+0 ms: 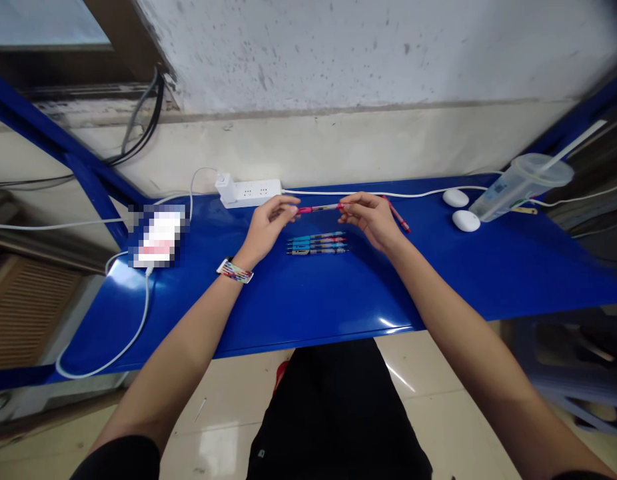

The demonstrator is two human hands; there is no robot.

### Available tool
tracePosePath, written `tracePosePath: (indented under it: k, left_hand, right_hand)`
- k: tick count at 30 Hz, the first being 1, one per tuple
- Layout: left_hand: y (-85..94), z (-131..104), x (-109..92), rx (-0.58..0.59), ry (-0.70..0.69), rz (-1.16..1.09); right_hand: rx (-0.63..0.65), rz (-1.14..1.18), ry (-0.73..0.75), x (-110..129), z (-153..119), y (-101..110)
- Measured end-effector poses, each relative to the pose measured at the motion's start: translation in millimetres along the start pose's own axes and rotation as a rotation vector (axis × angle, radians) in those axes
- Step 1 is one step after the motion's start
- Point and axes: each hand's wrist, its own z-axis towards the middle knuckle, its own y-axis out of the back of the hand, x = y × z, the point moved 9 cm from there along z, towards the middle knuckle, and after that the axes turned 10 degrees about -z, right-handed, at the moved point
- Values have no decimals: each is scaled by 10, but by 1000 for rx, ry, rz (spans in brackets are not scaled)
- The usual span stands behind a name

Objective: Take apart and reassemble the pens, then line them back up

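Note:
Between my two hands a pink pen with a clear middle is held level, a little above the blue table. My left hand pinches its left end, and my right hand pinches the right end. Just below it, a row of several pens lies side by side on the table, most with blue grips and one with a grey grip. Past the fingers of my right hand rests a red pen, slanting and partly hidden by that hand.
A white power strip with a plugged-in charger stands against the wall. To the left lies a phone, blurred out, with a white cable. Two white rounded cases and a plastic cup with a straw are at the right.

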Motion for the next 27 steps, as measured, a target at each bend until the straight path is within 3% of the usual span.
tracePosePath:
  k: [7, 13, 22, 27]
  left_hand:
    - [10, -1, -1, -9, -45, 21]
    - [15, 16, 63, -18, 9, 64]
    - [27, -31, -150, -84, -120, 51]
    - [48, 2, -18, -75, -8, 3]
  right_hand:
    - [-3, 0, 40, 12, 8, 7]
    - [-16, -29, 46, 14, 16, 22]
    - [-17, -24, 31, -17, 5, 5]
    - [-11, 5, 55, 31, 1, 0]
